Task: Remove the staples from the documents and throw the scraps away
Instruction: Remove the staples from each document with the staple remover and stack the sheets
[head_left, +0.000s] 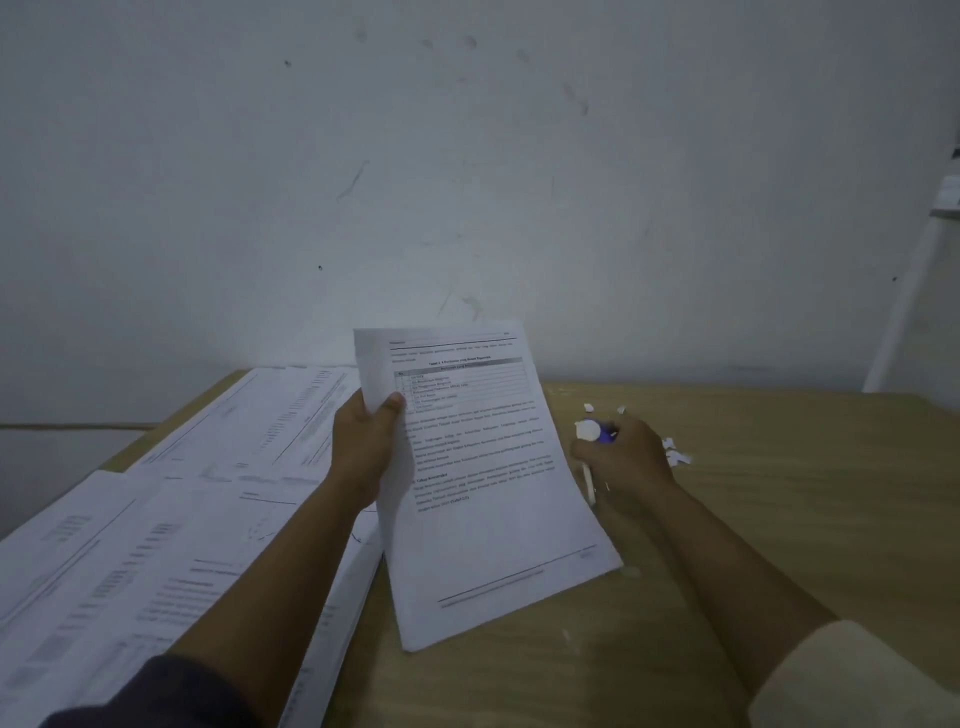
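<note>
Fingers of left hand curled round left edge of white printed document, thumb on top; flat thin sheets tilted at frame centre, above tan wood-grain worktop. Right hand, centre right, wrapped round small white-and-blue tool, exact kind unclear. Torn white scraps just beside. Loose printed stacks spread lower left.

The left hand pinches a printed document tilted above the desk; the right hand grips a blue-and-white tool beside paper scraps.
</note>
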